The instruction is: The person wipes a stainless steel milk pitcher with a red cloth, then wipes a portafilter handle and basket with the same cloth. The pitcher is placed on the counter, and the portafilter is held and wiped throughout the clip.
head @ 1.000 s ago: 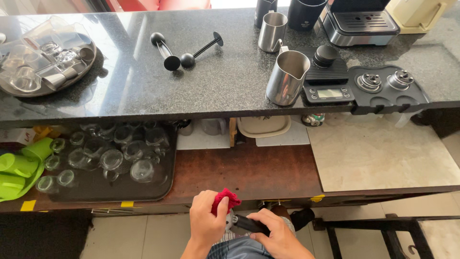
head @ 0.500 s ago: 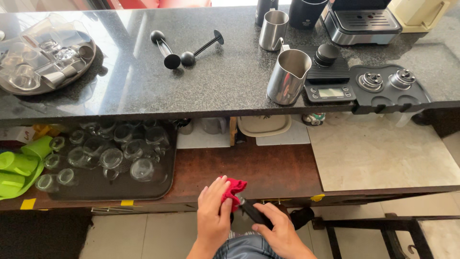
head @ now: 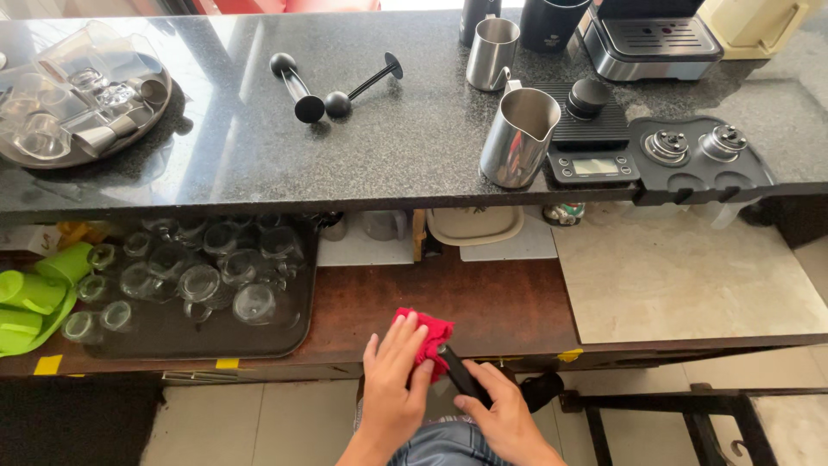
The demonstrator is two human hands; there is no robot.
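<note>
My left hand (head: 392, 388) presses a red cloth (head: 429, 333) against the head of a tool with a black handle (head: 462, 374). My right hand (head: 504, 414) grips that handle from the right. Both hands are low in the view, at the front edge of the brown lower shelf (head: 483, 302). The head of the tool is hidden under the cloth and my left fingers.
A dark tray of upturned glasses (head: 203, 276) and green cups (head: 30, 298) sit on the lower shelf. The black granite counter (head: 259, 147) holds two steel pitchers (head: 517, 138), a scale (head: 591, 164), two black tampers (head: 297, 86), a round tray of glassware (head: 78, 99) and a coffee machine (head: 651, 34).
Both hands rose toward the shelf edge. My left hand opened flatter over the red cloth, and the black handle tilted up to the left.
</note>
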